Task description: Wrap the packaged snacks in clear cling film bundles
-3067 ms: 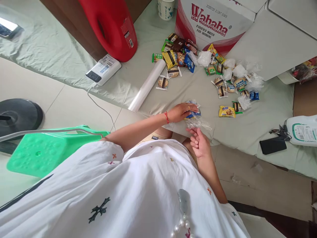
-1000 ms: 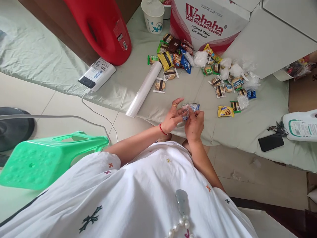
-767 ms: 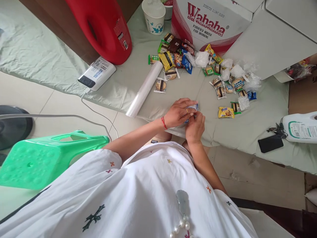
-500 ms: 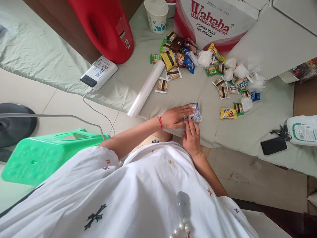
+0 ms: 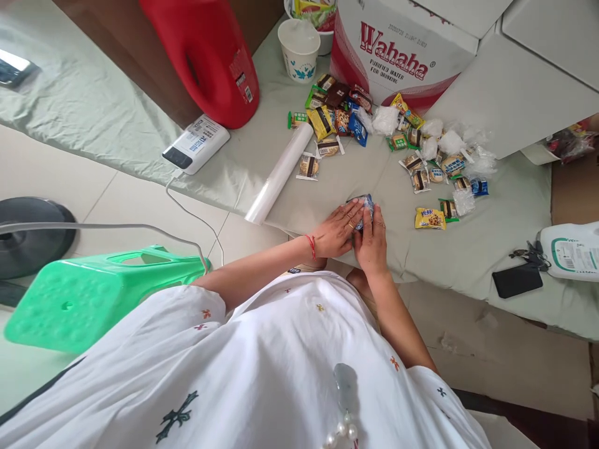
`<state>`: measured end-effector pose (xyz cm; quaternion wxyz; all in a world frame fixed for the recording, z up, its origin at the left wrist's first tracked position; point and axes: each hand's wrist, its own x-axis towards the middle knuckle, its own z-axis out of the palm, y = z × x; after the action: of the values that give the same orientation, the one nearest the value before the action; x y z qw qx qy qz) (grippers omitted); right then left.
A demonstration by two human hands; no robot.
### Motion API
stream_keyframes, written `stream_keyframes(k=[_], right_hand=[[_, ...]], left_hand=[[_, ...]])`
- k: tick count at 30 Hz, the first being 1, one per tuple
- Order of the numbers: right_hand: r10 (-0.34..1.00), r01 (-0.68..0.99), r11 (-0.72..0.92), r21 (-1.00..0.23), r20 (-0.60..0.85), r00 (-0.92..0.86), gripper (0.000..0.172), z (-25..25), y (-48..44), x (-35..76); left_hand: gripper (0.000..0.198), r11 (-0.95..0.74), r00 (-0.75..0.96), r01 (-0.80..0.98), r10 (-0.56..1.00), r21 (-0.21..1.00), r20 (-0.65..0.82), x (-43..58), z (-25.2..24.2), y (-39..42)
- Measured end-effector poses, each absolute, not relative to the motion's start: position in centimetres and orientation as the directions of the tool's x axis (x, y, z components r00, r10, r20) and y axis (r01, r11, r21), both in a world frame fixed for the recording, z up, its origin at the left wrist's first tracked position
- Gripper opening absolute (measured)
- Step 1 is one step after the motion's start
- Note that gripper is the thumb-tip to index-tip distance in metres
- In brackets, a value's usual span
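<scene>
A small blue-and-white wrapped snack packet (image 5: 365,201) lies at the near edge of the cloth-covered surface, partly hidden under my fingers. My left hand (image 5: 334,234), with a red string bracelet and a ring, reaches over it from the left, fingers on its top. From the right, my right hand (image 5: 372,244) presses its fingers together along the packet's near right side. Both hands grip the packet between them, fingertips almost touching. Left of them lies a roll of clear plastic wrap (image 5: 281,174), with a wrapped biscuit (image 5: 308,166) beside its far end.
Several wrapped snacks (image 5: 322,121) and crumpled plastic-wrapped pieces (image 5: 452,142) lie before a Wahaha carton (image 5: 397,50). A paper cup (image 5: 299,53), red jug (image 5: 224,68) and cabled power bank (image 5: 196,143) stand left. A black phone-like object (image 5: 517,279) and white bottle (image 5: 573,249) sit right.
My right hand has moved up and slightly right, onto the packet's right side. Less of the packet shows now, and it looks narrower between my hands. The camera view has shifted slightly.
</scene>
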<state>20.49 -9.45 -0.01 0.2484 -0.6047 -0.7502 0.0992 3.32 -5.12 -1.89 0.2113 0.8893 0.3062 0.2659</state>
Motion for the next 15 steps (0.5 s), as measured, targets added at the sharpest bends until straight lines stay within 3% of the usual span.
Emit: stream_keyframes(k=[3, 8, 15], right_hand=[[0.958, 0.863, 0.198, -0.465, 0.279, -0.069, 0.060, -0.6, -9.3, 19.8], [0.952, 0.849, 0.094, -0.520, 0.297, 0.076, 0.065, -0.8, -9.1, 18.4], [0.945, 0.622, 0.293, -0.727, 0.320, -0.071, 0.071, 3.0, -10.2, 19.3]], left_hand=[[0.088, -0.731, 0.635, 0.431, 0.662, 0.529, 0.398, 3.8, -2.2, -5.3], [0.060, -0.662, 0.558, 0.559, 0.746, 0.500, 0.364, 4.9, -2.0, -4.8], [0.058, -0.475, 0.441, 0.375, 0.847, 0.796, 0.298, 3.7, -0.8, -3.2]])
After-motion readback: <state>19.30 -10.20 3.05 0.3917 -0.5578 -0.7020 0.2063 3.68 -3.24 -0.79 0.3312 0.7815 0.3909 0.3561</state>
